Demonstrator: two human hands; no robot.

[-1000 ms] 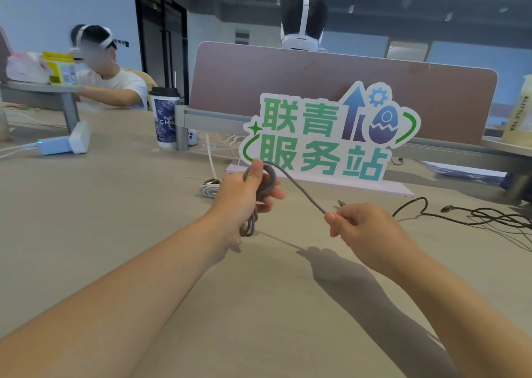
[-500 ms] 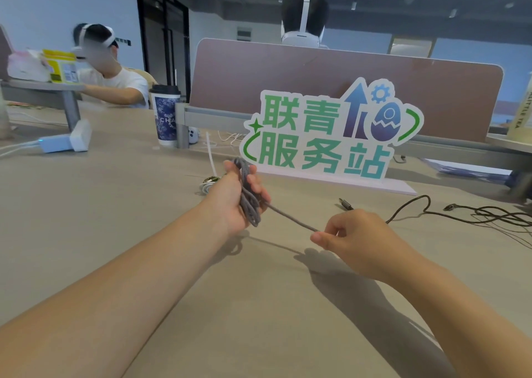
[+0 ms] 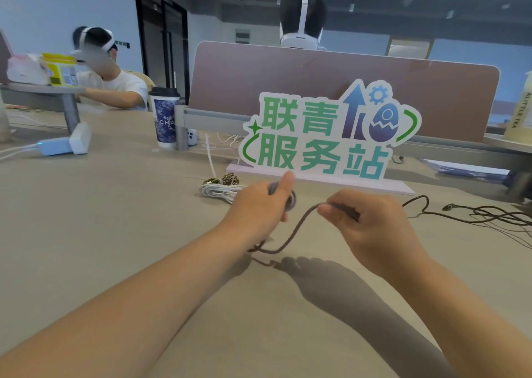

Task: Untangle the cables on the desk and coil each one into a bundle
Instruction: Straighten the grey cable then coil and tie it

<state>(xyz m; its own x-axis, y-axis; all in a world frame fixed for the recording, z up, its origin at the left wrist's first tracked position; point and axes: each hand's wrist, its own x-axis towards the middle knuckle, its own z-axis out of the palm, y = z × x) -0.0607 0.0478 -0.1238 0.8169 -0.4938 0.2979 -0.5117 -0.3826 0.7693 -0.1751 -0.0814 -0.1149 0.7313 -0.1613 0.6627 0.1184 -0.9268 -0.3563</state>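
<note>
My left hand (image 3: 259, 207) grips a small coil of the grey braided cable (image 3: 299, 227), thumb pressed on top of the loops. From the coil a slack length droops toward the desk and rises to my right hand (image 3: 371, 227), which pinches the cable near its dark plug end. Both hands hover close together above the desk (image 3: 115, 233). A white cable bundle (image 3: 218, 191) lies behind my left hand, with a patterned bundle (image 3: 227, 180) just past it. Tangled black cables (image 3: 475, 216) spread over the desk to the right.
A green and white sign (image 3: 325, 135) on a flat base stands right behind my hands. A paper cup (image 3: 164, 118) and a white charger (image 3: 64, 144) sit at the left. Another person sits at the far left. A brown divider panel (image 3: 316, 80) closes the back.
My right hand has risen and moved in close to the left. The cable between my hands, taut before, now hangs in a slack loop. My left thumb now lies over the coil.
</note>
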